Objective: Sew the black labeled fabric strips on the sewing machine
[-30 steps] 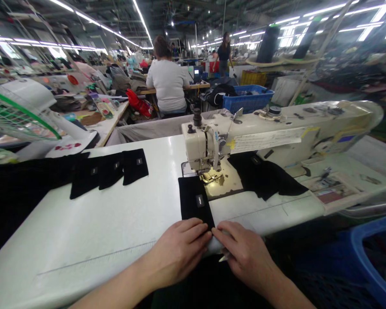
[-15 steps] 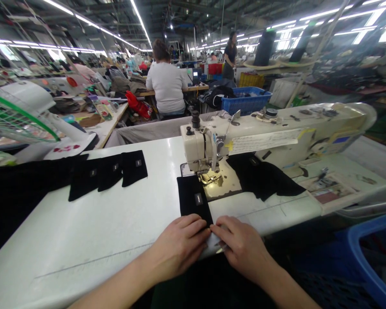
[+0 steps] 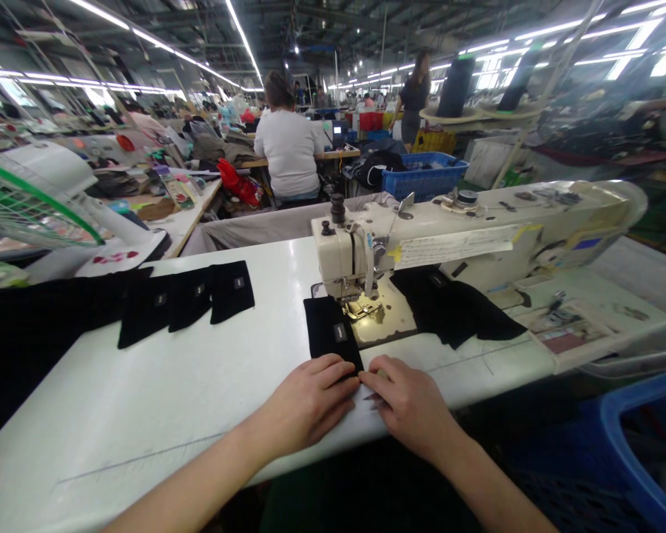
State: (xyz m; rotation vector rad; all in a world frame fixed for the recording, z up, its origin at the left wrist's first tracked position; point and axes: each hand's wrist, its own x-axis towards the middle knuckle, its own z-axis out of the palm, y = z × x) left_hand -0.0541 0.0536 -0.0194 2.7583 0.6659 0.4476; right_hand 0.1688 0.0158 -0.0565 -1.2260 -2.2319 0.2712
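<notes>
A black fabric piece (image 3: pixel 327 333) with a small label (image 3: pixel 340 332) lies at the left side of the presser foot (image 3: pixel 362 309). Its near end is under the fingers of my left hand (image 3: pixel 314 403), which are closed and gripping it. The fingertips of my right hand (image 3: pixel 408 403) pinch the corner of the same piece and meet those of the left. Below the right fingers pokes a small pointed thing (image 3: pixel 371 397), mostly hidden in the palm. The sewing machine (image 3: pixel 338 255) stands just beyond both hands.
More black labelled pieces (image 3: pixel 231 292) lie overlapped at the left; others (image 3: pixel 455 300) rest under the machine arm. A parts tray (image 3: pixel 571 329) is set in the right of the table. A blue basket (image 3: pixel 616 414) stands low right, a fan (image 3: pixel 44 185) left. A person (image 3: pixel 287 152) sits ahead.
Both hands and the black fabric piece have slid slightly forward, toward the machine. In the background a standing person has shifted to the right.
</notes>
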